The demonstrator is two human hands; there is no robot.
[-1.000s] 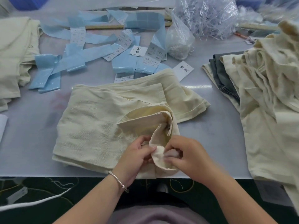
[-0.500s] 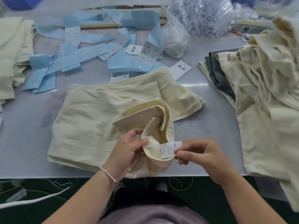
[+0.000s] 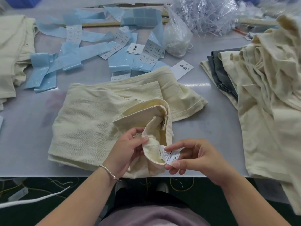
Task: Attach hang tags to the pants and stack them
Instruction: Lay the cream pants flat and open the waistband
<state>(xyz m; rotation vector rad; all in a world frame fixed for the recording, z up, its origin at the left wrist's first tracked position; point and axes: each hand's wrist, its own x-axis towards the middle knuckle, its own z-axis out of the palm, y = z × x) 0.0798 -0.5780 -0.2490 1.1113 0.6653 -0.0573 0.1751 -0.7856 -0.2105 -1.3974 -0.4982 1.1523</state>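
At the far left of the grey table (image 3: 27,128) sits a stack of cream garments (image 3: 11,53), and just right of it, blue plastic sleeves with printed tags (image 3: 73,51) lie scattered across the back. Centre stage: folded cream pants (image 3: 91,118) lie flat near the table's front edge, waistband turned up and opened. The left hand (image 3: 125,152), silver bangle on the wrist, pinches the waistband fabric between thumb and curled fingers. Beside it, the right hand (image 3: 193,159) nips the sewn-in white care label (image 3: 169,154) between thumb and forefinger, the other fingers loosely bent. A white hang tag (image 3: 182,69) rests just beyond the pants. Far right, a heap of cream pants (image 3: 268,101) overlies a grey pair (image 3: 223,74).
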